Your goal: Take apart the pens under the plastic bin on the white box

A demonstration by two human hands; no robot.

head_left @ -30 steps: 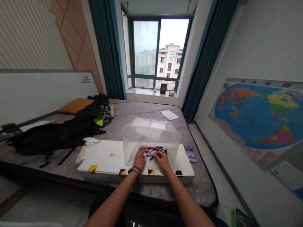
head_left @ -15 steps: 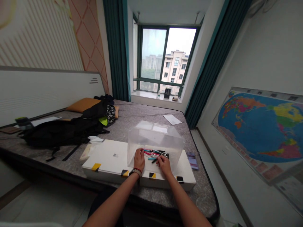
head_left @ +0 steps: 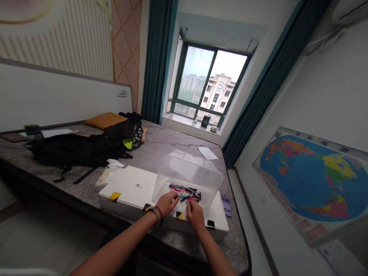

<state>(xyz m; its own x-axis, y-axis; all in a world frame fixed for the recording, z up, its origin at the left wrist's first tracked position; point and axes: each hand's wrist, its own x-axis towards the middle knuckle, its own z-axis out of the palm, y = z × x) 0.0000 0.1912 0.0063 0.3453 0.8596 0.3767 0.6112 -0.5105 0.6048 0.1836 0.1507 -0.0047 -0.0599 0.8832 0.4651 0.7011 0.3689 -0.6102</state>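
Note:
A loose bunch of pens (head_left: 188, 190), in black, red and teal, lies at the opening of a clear plastic bin (head_left: 198, 172). The bin appears tipped on its side on the white box (head_left: 135, 184). At the left end of the pens is my left hand (head_left: 167, 203), its fingers bent and close together at the pen ends. Below the pens, my right hand (head_left: 195, 214) has its fingers curled inward, fingertips beside the nearest pens. What either hand pinches, if anything, is too small to make out. A dark watch and a red band circle my left wrist.
The white box, with black-and-yellow corner tape, rests on a grey mattress (head_left: 166, 142). Left of it are tissues (head_left: 115, 163) and a black backpack (head_left: 74, 149). A paper sheet (head_left: 207, 153) lies behind the bin. A blurred bluish packet (head_left: 226, 206) sits to the right.
The view has tilted and shifted. Both hands have drawn back toward me from the pens, and the pens lie closer together in a bunch.

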